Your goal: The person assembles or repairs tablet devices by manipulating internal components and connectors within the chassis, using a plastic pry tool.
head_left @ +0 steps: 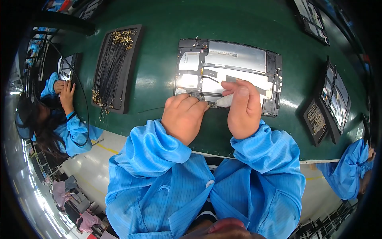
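An opened tablet-like device point(234, 55) lies on the green table before me, with silver battery panels and a black frame. My left hand point(183, 117) is closed at its near edge, fingertips pressed down close together. A thin black cable point(150, 109) comes from the left and runs under that hand; its end is hidden. My right hand point(244, 107) is closed over the near right part of the device, thumb bent against the fingers. A white tapered piece point(225, 100) shows at its fingers, pointing to my left fingertips; I cannot tell if it is a finger cover or a tool.
A dark tray point(128, 79) of black cables with gold ends stands to the left. At right a second device point(336, 95) leans by a smaller cable tray point(309, 129). Another device point(312, 20) lies far right. Co-workers in blue sit on both sides.
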Motion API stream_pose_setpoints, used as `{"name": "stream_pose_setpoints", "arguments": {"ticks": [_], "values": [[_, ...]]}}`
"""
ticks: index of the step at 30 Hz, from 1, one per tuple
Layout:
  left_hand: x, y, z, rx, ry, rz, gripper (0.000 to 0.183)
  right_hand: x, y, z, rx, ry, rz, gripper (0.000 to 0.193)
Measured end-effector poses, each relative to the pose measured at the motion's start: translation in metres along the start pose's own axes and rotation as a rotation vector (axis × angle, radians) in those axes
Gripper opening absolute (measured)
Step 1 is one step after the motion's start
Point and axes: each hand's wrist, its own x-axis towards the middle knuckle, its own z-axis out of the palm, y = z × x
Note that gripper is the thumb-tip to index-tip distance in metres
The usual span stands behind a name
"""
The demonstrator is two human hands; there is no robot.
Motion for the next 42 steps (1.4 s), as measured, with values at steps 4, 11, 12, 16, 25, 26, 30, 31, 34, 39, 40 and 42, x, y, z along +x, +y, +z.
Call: {"name": "stream_pose_setpoints", "arguments": {"ticks": [4,11,12,16,25,26,30,31,34,39,40,42], "values": [[0.000,0.000,0.001,-0.015,0.003,-0.005,0.017,0.000,0.004,0.000,-0.069,-0.028,-0.108,0.031],[-0.003,-0.004,0.003,-0.045,0.044,0.004,0.018,0.001,0.003,0.000,-0.050,-0.061,-0.074,0.032],[-0.003,-0.004,0.004,-0.044,0.048,0.008,0.018,0.001,0.003,0.000,-0.053,-0.062,-0.075,0.032],[-0.003,-0.003,0.003,-0.048,0.037,-0.006,0.018,0.002,0.000,0.000,-0.046,-0.020,-0.034,0.030],[-0.002,-0.002,0.003,-0.031,0.026,0.000,0.017,0.002,0.001,0.001,-0.056,-0.024,-0.043,0.029],[-0.002,-0.002,0.002,-0.034,0.021,0.001,0.018,0.002,0.001,0.001,-0.038,-0.021,-0.027,0.029],[-0.001,-0.003,0.000,-0.051,-0.003,0.008,0.019,0.002,0.002,0.000,-0.041,-0.029,-0.022,0.029],[-0.002,-0.004,0.001,-0.053,-0.002,0.010,0.019,0.001,0.002,0.001,-0.028,-0.026,-0.011,0.029],[0.000,-0.003,0.002,-0.047,0.027,0.024,0.020,0.003,0.000,-0.001,-0.061,-0.058,-0.071,0.028],[0.001,-0.004,0.003,-0.018,0.108,0.068,0.014,0.011,-0.017,-0.001,-0.355,-0.326,-0.133,0.020],[0.000,-0.006,0.005,-0.019,0.108,0.070,0.014,0.012,-0.016,0.002,-0.435,-0.383,-0.271,0.018],[-0.003,-0.010,0.007,-0.038,0.076,0.084,0.014,0.010,-0.015,0.007,-0.517,-0.436,-0.414,0.015]]}}
